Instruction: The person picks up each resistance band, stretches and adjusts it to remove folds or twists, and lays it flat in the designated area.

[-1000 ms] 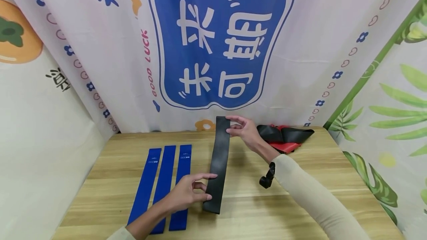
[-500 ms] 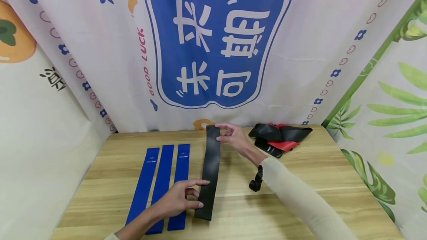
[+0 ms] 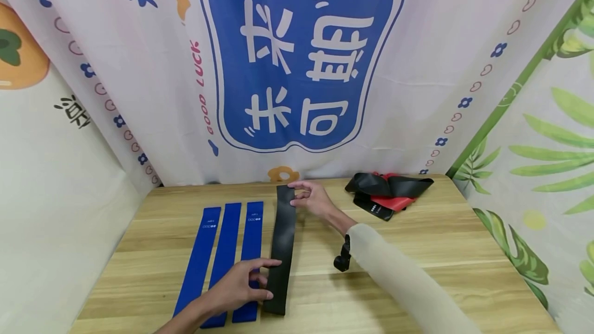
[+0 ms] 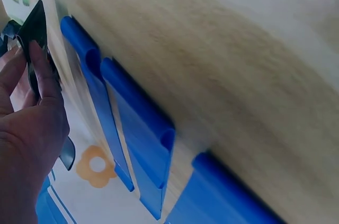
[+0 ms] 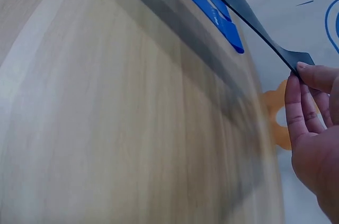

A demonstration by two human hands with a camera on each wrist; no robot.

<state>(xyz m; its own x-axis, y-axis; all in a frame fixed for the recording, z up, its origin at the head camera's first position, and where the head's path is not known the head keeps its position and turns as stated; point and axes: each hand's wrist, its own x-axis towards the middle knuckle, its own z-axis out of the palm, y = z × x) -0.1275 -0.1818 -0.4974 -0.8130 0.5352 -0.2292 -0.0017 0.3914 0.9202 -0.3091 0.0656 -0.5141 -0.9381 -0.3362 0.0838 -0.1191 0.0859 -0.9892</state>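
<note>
A flat black resistance band (image 3: 282,236) is stretched lengthwise between my two hands, to the right of the blue bands. Its near end is pinched by my left hand (image 3: 237,283) between thumb and fingers. At the far end, my right hand (image 3: 316,203) pinches the band's right edge. In the right wrist view the black band (image 5: 241,9) hangs above the table and casts a shadow. Three blue resistance bands lie side by side: a left one (image 3: 198,259), a middle one (image 3: 227,249) and a right one (image 3: 252,233). My left hand partly covers them.
A heap of black bands (image 3: 389,185) and red bands (image 3: 394,203) lies at the back right of the wooden table (image 3: 417,262). Behind the table's far edge hangs a printed curtain (image 3: 417,92). A small black camera (image 3: 342,261) sits on my right wrist.
Both hands have carried the black band leftward and closer to me, toward the blue bands. It also looks lower. My right arm no longer covers part of the heap.
</note>
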